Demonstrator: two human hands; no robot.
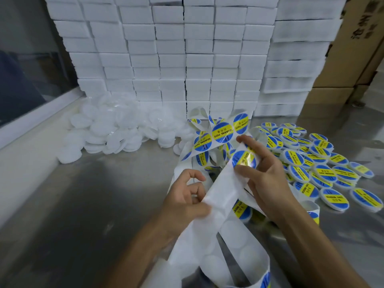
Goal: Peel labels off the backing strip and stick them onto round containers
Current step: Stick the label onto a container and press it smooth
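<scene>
A long white backing strip point(223, 190) loops over the steel table, carrying round blue-and-yellow labels point(222, 132). My left hand point(185, 201) pinches the empty part of the strip between thumb and fingers. My right hand point(262, 173) holds the strip higher up, thumb and fingers around one blue-and-yellow label point(243, 160). Unlabelled white round containers point(116, 132) lie heaped at the left. Labelled containers point(324, 163) lie spread at the right.
Stacks of white boxes point(187, 59) form a wall at the back. Brown cartons point(353, 48) stand at the far right. A window ledge point(31, 123) runs along the left. Bare steel table point(93, 204) lies before my left hand.
</scene>
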